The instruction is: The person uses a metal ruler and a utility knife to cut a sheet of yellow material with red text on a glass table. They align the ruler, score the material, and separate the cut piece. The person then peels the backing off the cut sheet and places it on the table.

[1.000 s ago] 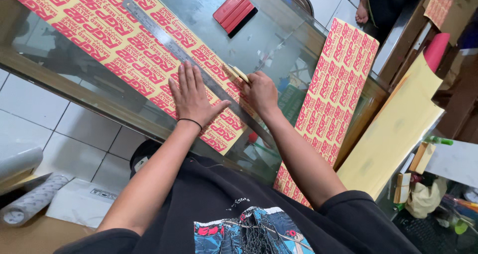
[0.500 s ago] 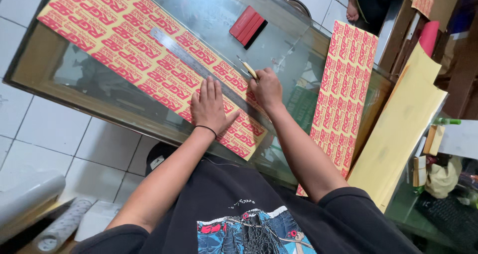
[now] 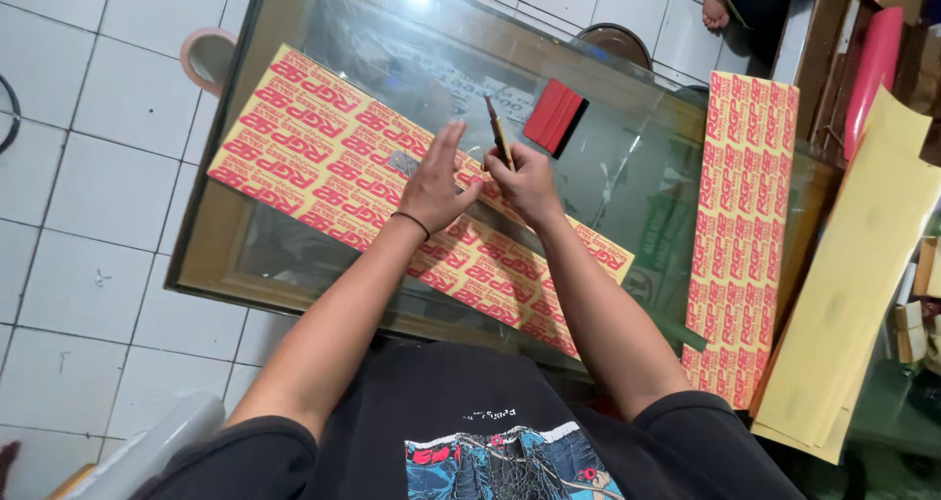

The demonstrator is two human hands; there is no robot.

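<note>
A person in a black shirt looks down at a glass table (image 3: 294, 78) with a brown wooden edge. A long yellow sheet of red stickers (image 3: 323, 167) lies flat across the glass, slanting from the upper left down to the lower right. The right hand (image 3: 529, 181) is above the middle of this sheet. Its grip is closed around a thin yellow knife (image 3: 499, 135), which points up and away from the person. The left hand (image 3: 433, 181) is just beside the right hand, with a thin black band on the wrist. Its fingers are straight and spread, so its grip is loose and holds nothing. The thumb of the left hand is close to the right hand, but I cannot tell if they touch. A small red scraper (image 3: 556, 118) lies on the glass past the hands, a little to the right. A second sheet of red stickers (image 3: 740, 225) lies near the right end of the table and hangs over the near edge. Beside it on the right are plain yellow sheets (image 3: 863, 284) in a stack. A ring of tape (image 3: 208, 57) lies on the white tile floor to the left of the table. A bare foot (image 3: 716, 10) of another person shows on the floor at the top.
</note>
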